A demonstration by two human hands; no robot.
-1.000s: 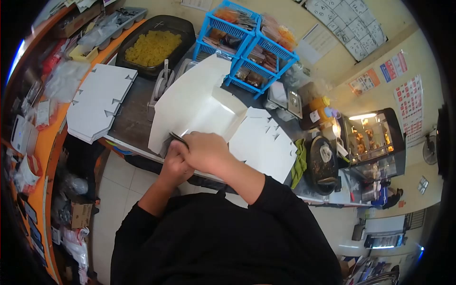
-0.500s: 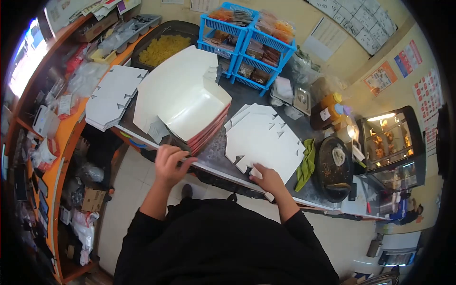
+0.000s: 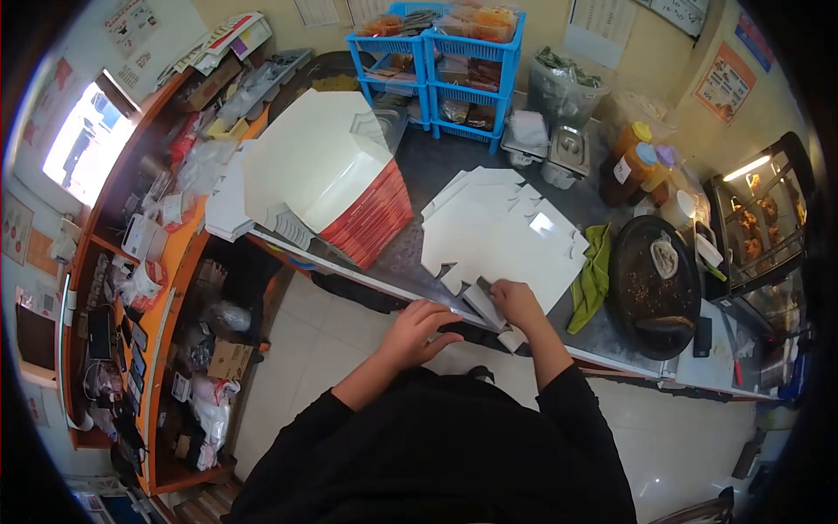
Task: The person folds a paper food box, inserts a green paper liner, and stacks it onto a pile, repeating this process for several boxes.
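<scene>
Flat white cardboard sheets (image 3: 497, 231) with notched edges lie in a pile on the dark counter. At the pile's front edge my right hand (image 3: 517, 307) is closed on a raised flap of the top sheet. My left hand (image 3: 419, 336) is just left of that flap, over the counter's front edge, thumb apart from the fingers and nothing in it. To the left rises a nested stack of folded boxes (image 3: 371, 214), white inside and red outside. More flat sheets (image 3: 229, 205) lie partly behind that stack.
Blue basket racks (image 3: 471, 79) with packets stand at the back. A green cloth (image 3: 594, 279) and a round black tray (image 3: 655, 293) are right of the sheets. Sauce bottles (image 3: 633, 166) and a lit food cabinet (image 3: 751, 214) stand farther right. An orange shelf (image 3: 170, 288) runs along the left.
My left hand has moved right, away from the box stack, towards the flat sheets. A flap at the front edge now stands up by my right hand. The view has turned and shifted.
</scene>
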